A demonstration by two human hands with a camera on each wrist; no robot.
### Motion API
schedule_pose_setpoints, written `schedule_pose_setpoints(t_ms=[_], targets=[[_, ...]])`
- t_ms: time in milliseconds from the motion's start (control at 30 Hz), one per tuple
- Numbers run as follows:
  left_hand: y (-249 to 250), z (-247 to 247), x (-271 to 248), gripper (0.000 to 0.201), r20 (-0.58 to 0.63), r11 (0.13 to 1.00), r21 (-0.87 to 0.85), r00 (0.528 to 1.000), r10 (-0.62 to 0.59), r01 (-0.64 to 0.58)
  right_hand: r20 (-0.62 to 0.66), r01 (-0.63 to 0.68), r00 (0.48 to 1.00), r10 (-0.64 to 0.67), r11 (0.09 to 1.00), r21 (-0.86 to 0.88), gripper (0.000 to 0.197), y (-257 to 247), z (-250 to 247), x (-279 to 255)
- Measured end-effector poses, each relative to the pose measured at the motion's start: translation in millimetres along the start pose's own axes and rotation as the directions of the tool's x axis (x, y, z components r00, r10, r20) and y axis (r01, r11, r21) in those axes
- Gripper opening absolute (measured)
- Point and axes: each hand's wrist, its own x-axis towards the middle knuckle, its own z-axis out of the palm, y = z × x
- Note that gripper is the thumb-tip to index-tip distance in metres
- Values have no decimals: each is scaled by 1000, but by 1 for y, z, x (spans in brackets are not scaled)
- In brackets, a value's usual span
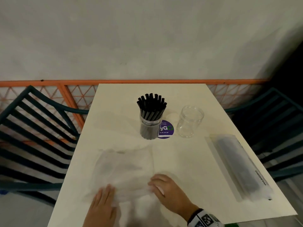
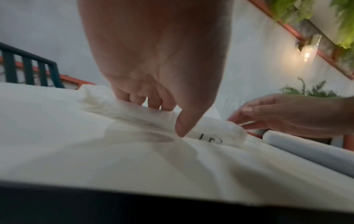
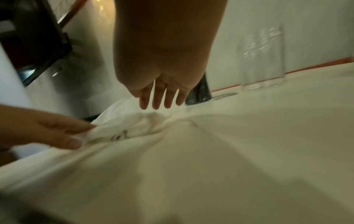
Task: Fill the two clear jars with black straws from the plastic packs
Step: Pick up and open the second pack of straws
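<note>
A clear jar (image 1: 150, 126) packed with black straws (image 1: 151, 104) stands mid-table, and an empty clear jar (image 1: 190, 122) (image 3: 264, 60) stands to its right. A full plastic pack of straws (image 1: 239, 166) (image 2: 306, 151) lies along the right edge. A crumpled, empty-looking plastic pack (image 1: 124, 169) (image 2: 216, 131) (image 3: 122, 125) lies near the front. My left hand (image 1: 108, 192) (image 2: 168, 119) pinches it between thumb and fingers. My right hand (image 1: 154, 184) (image 3: 161, 104) has straight, spread fingers at the pack's right end.
A round purple sticker (image 1: 166, 129) lies flat between the jars on the cream table (image 1: 188, 161). Dark slatted chairs (image 1: 32, 131) stand at both sides. An orange lattice rail (image 1: 78, 95) and a grey wall close off the far edge.
</note>
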Motion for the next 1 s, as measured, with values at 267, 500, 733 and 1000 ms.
schedule_pose_setpoints(t_ms=[267, 500, 733, 1000], targets=[[81, -70, 31, 61, -26, 976, -75, 978, -205, 202, -601, -607, 670, 435, 787, -108, 38, 120, -134, -45], [168, -67, 73, 34, -13, 966, -256, 999, -43, 38, -312, -852, 457, 833, 511, 115, 92, 180, -186, -83], [221, -30, 127, 35, 96, 886, -458, 995, -28, 69, -122, -524, 851, 510, 833, -176, 104, 179, -183, -68], [250, -12, 160, 43, 270, 629, -632, 889, -370, 453, -156, 90, 956, -247, 756, -648, 66, 161, -157, -54]])
